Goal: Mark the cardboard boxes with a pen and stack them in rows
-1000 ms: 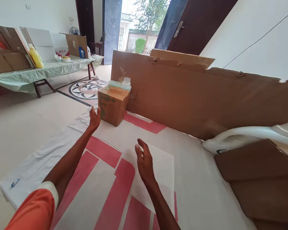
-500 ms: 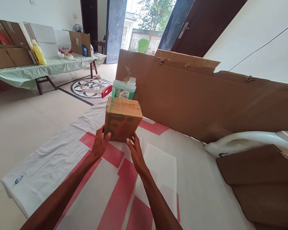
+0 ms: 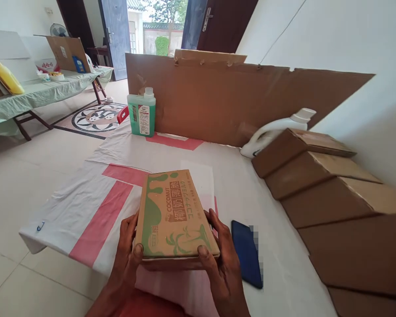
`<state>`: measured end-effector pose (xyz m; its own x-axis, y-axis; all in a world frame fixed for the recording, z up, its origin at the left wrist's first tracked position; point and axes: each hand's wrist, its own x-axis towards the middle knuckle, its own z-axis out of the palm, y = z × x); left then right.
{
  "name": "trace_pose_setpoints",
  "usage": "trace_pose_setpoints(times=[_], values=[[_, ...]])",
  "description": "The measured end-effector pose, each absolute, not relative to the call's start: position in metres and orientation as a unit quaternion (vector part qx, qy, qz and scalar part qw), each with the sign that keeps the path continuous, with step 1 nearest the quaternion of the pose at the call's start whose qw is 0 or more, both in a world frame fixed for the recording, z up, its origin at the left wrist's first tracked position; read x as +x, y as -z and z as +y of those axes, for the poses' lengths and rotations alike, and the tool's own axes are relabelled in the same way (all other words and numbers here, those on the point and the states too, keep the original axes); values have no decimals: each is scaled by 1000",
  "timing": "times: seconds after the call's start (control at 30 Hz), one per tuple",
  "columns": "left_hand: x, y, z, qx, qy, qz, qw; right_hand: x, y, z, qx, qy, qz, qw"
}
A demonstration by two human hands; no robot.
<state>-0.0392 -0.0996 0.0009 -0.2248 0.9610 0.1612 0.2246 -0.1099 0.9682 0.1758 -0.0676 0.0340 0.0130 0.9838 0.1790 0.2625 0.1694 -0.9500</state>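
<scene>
A brown cardboard box with green coconut-and-palm print is held between my two hands, close to my body over the near part of the cloth-covered table. My left hand grips its left side, thumb on the near corner. On the opposite side my right hand grips it, thumb over the near right corner. The box is tilted so that its large printed face shows; its underside is hidden. To the right of my right hand lies a dark blue flat object, partly blurred out.
A jug of green liquid stands at the table's far end before a cardboard panel. Stepped cardboard boxes and a white jug line the right side. A blue clip lies at the left edge.
Both hands have brought the box from the far part of the table back toward my body, turning its large printed face into view. My view has shifted right.
</scene>
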Motion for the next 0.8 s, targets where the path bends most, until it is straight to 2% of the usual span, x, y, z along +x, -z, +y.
trace_pose_setpoints(times=[0.2, 0.3, 0.43, 0.5, 0.67, 0.8], values=[[-40, 18, -109, 559, -509, 573, 318, 190, 14, -84, -496, -477, -527, 499], [-48, 32, -114, 535, -517, 574, 343, 194, 33, -91, -478, -481, -530, 509], [-54, 43, -128, 534, -474, 565, 413, 193, 49, -95, -510, -487, -546, 452], [-53, 38, -135, 564, -456, 552, 411, 192, 45, -92, -530, -476, -552, 433], [-45, -3, -139, 664, -449, 532, 274, 206, -6, -76, -548, -411, -566, 459], [-34, -28, -133, 701, -433, 526, 210, 220, -38, -68, -583, -343, -559, 479]])
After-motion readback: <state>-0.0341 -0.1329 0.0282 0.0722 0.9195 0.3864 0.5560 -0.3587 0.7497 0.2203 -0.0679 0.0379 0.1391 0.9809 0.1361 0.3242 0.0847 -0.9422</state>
